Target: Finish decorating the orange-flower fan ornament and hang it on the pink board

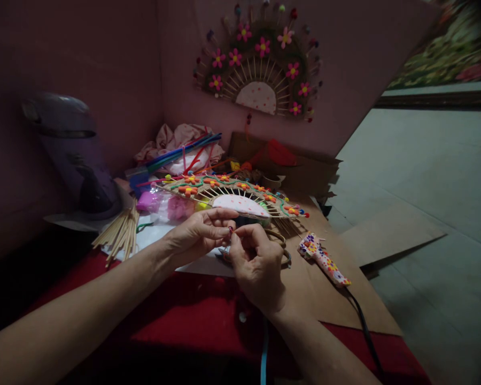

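Note:
My left hand [202,232] and my right hand [258,267] meet over the front of the table, fingertips pinched together. Between them shows a small dark red bead [230,230]; its details are too small to tell. A light blue strip [264,350] hangs below my right hand, its upper end hidden. Just beyond my hands lies a half-round fan-shaped decoration [240,204] with orange flowers, thin sticks and a spotted white centre. Scissors [284,248] lie partly hidden behind my right hand.
A flower-patterned glue gun [324,259] with a black cord rests on cardboard [304,291] at the right. Bundled wooden sticks [120,232] lie left, near a purple flask-like container [78,160]. Pipe cleaners [184,152] pile up behind. A finished-looking fan [260,64] hangs on the wall.

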Demonstrator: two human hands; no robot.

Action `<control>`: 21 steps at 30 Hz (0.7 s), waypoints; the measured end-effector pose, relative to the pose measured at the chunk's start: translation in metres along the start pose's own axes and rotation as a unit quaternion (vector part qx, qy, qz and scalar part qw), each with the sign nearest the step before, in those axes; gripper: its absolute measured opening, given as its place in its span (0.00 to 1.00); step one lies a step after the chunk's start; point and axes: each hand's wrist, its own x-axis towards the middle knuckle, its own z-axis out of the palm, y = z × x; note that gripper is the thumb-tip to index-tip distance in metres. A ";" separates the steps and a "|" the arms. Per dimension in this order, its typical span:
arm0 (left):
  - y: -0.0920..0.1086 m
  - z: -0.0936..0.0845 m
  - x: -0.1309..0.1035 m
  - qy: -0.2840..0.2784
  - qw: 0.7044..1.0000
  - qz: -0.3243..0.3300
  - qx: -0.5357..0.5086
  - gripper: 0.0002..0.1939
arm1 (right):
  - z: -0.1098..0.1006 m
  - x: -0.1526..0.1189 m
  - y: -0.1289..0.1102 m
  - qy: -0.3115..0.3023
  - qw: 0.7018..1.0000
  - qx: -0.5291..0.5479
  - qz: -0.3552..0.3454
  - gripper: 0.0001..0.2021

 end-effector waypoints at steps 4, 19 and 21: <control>0.000 0.000 0.000 0.001 1.000 -0.003 -0.001 0.19 | 0.000 0.000 0.000 0.005 1.000 0.002 -0.001 0.04; -0.001 0.000 0.000 -0.004 1.000 0.001 0.006 0.18 | 0.002 -0.001 0.002 0.000 1.000 0.011 0.005 0.03; 0.000 0.000 0.000 0.001 1.000 0.000 0.007 0.19 | 0.002 -0.001 0.002 -0.004 1.000 0.011 0.005 0.03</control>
